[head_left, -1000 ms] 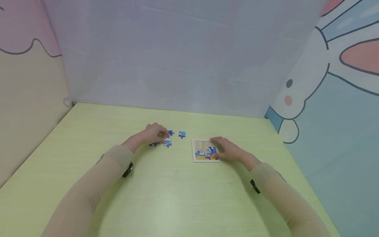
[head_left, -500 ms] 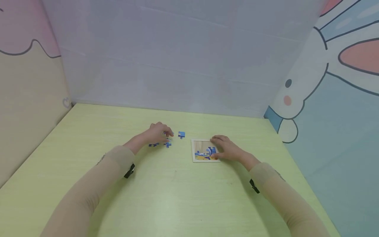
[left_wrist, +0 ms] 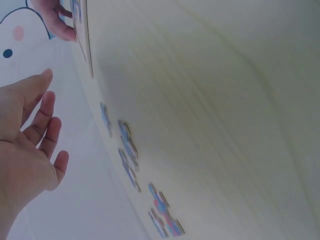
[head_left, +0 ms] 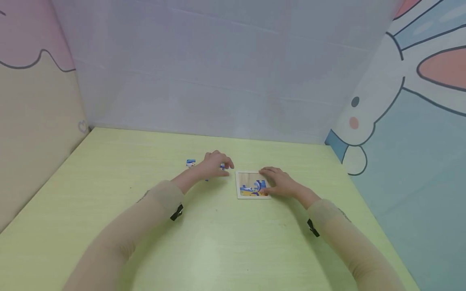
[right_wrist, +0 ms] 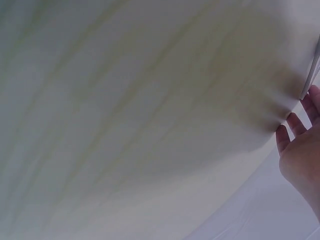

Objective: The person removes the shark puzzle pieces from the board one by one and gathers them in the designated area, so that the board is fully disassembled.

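My left hand (head_left: 212, 166) hovers above several loose jigsaw pieces (head_left: 191, 163), partly hiding them. In the left wrist view, the fingers of this hand (left_wrist: 27, 132) are loosely bent, with nothing between them and the thumb. Right of it lies a square wooden puzzle tray (head_left: 249, 197) with a pale rim; blue, white and yellow pieces fill its lower part and bare wood shows above. My right hand (head_left: 279, 184) holds the tray's right side, its fingers at the top corner and thumb over the lower right pieces. In the right wrist view, fingertips (right_wrist: 282, 135) reach the table by the tray edge.
The pale yellow-green table (head_left: 218, 242) meets a plain light wall (head_left: 218, 81) at the back. A side panel with a rabbit drawing (head_left: 378, 101) stands at the right, and a cream and pink one (head_left: 36, 113) at the left.
My left hand has moved right, from the left-hand loose pieces toward the tray, uncovering a piece behind it. The right hand and the tray have stayed in place.
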`<state>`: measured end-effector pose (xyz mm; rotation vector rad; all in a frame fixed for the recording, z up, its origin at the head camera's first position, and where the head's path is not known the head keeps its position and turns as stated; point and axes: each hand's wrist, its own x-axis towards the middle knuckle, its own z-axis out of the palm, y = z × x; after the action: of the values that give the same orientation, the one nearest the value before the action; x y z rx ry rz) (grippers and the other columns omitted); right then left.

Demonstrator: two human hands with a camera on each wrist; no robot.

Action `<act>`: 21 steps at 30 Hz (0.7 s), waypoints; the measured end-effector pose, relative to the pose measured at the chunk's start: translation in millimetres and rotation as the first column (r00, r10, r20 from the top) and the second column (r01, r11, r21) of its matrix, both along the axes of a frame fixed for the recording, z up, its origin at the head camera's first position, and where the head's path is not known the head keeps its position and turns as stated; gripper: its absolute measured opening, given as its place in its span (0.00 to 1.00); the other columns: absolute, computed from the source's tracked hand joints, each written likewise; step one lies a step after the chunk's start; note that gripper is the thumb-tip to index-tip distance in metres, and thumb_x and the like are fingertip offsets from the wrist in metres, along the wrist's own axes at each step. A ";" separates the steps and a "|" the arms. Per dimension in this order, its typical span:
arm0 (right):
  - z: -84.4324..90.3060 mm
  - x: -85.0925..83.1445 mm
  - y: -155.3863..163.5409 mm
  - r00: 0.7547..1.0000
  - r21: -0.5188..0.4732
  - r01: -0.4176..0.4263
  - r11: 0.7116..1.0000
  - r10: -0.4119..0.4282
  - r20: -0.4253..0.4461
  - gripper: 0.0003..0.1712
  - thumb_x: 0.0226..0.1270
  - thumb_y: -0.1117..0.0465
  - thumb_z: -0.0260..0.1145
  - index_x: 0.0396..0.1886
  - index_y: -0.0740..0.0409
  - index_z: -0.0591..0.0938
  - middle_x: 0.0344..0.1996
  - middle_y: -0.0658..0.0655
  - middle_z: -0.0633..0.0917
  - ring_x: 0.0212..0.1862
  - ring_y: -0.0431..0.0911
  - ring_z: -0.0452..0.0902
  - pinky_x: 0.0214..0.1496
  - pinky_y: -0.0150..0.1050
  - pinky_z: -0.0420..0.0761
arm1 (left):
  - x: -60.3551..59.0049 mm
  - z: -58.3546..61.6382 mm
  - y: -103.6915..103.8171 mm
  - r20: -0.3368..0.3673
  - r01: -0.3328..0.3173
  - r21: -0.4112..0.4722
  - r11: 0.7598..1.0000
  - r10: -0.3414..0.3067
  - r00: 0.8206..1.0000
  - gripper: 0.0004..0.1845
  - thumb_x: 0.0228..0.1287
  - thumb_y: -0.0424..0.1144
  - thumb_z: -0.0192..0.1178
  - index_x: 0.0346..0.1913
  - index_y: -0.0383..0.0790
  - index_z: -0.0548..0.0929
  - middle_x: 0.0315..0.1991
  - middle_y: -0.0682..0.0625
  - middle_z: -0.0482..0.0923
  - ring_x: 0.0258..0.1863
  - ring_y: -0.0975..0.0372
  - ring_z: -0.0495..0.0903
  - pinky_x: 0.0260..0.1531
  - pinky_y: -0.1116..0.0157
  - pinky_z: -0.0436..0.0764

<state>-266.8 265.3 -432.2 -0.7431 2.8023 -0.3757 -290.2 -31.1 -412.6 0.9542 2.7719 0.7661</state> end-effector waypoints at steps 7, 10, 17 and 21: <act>1.3 -1.7 -0.6 1.000 0.004 -0.003 1.000 0.003 0.012 0.45 0.57 0.40 0.66 0.70 0.53 0.64 0.70 0.60 0.62 0.71 0.60 0.53 0.66 0.64 0.54 | 5.2 -0.8 33.4 -0.037 0.021 -0.037 0.999 -0.022 0.999 0.13 0.57 0.40 0.67 0.47 0.50 0.83 0.39 0.57 0.78 0.48 0.58 0.68 0.53 0.50 0.61; 1.9 -2.7 0.4 1.000 0.010 -0.011 1.000 0.011 0.025 0.46 0.56 0.38 0.66 0.70 0.53 0.63 0.70 0.60 0.61 0.71 0.60 0.53 0.66 0.64 0.54 | 4.3 -4.9 44.3 -0.021 0.017 -0.047 0.999 -0.018 1.000 0.14 0.57 0.41 0.66 0.48 0.51 0.83 0.39 0.58 0.78 0.47 0.59 0.68 0.53 0.52 0.61; 6.3 -6.1 3.4 0.995 0.008 -0.067 0.998 0.066 0.080 0.47 0.58 0.37 0.64 0.72 0.54 0.61 0.71 0.60 0.60 0.71 0.61 0.52 0.67 0.63 0.53 | 1.5 -14.6 61.1 0.053 0.000 -0.066 0.998 0.004 0.999 0.17 0.58 0.41 0.65 0.52 0.54 0.82 0.43 0.58 0.78 0.50 0.60 0.67 0.54 0.52 0.60; 7.5 -8.6 6.8 0.990 -0.011 -0.088 0.996 0.089 0.106 0.46 0.59 0.39 0.64 0.72 0.54 0.60 0.71 0.59 0.59 0.71 0.61 0.51 0.68 0.62 0.53 | 2.6 -16.5 69.4 0.106 -0.005 -0.061 0.998 0.012 0.994 0.20 0.56 0.41 0.66 0.54 0.54 0.81 0.46 0.57 0.78 0.51 0.60 0.66 0.56 0.52 0.59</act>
<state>-275.4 272.2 -424.7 -0.8208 2.6596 -0.3960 -287.6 38.4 -429.1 0.8646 2.6928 0.7078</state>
